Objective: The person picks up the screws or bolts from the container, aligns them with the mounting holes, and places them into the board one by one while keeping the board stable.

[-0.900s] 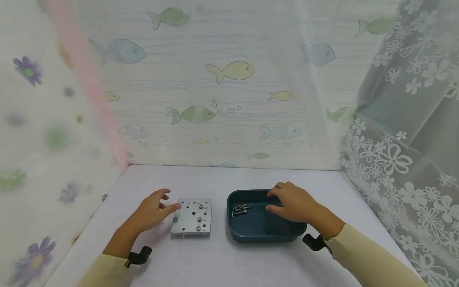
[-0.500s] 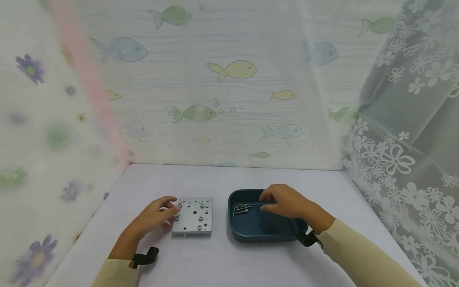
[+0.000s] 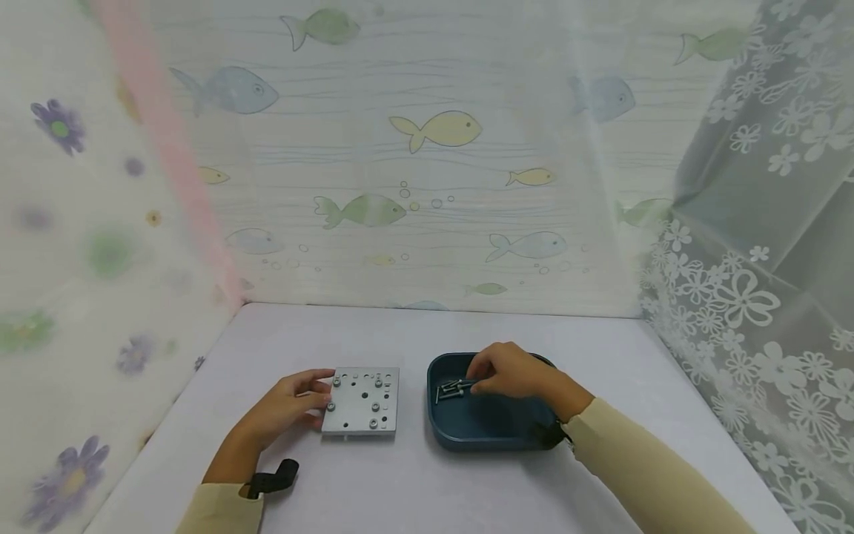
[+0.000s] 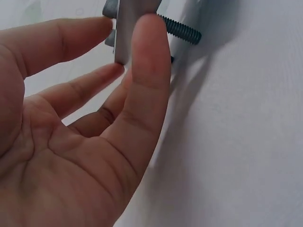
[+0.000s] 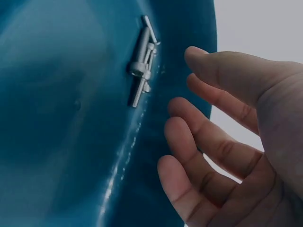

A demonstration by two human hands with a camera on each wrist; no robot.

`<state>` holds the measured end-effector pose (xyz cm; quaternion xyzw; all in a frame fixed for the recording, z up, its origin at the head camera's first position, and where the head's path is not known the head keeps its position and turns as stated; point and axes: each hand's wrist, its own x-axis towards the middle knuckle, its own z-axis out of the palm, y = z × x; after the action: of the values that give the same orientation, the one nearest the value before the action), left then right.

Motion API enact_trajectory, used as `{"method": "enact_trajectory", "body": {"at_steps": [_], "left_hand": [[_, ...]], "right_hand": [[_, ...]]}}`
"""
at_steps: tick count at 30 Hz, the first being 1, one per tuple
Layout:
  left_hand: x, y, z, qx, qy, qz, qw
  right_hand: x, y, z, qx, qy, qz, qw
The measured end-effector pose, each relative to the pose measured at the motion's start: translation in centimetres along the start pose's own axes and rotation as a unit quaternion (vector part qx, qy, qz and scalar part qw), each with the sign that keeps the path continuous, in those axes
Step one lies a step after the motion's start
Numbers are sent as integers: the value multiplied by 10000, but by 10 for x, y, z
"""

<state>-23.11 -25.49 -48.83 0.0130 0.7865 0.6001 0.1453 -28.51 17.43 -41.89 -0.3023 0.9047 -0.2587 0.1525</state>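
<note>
A square metal plate with holes and several socket-head screws set in it sits left of the middle of the table. My left hand grips its left edge, thumb on one face and a finger against the other. In the left wrist view a threaded screw shank sticks out of the plate's underside. Over the dark blue tray reaches my right hand, fingers bent loosely with nothing between them. Close to its fingertips, but apart from them, loose screws lie in a small heap on the tray's floor.
The white table runs back to a curtain printed with fish. A flowered curtain borders the left side, and a sheer lace one the right.
My right hand has moved left and lower over the tray, toward the screws. My left hand has closed from the plate's upper-left corner onto its left edge.
</note>
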Motion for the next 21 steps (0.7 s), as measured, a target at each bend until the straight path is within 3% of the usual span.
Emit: {"method": "enact_trajectory", "body": {"at_steps": [5,21], "left_hand": [[0,-5,-2,-259,-16,-17,9997],[0,-7,-1,-402,-145,20,9991]], "right_hand": [[9,3,5,70,-156,105,9998],[26,8,13,314,-492,355,9977]]}}
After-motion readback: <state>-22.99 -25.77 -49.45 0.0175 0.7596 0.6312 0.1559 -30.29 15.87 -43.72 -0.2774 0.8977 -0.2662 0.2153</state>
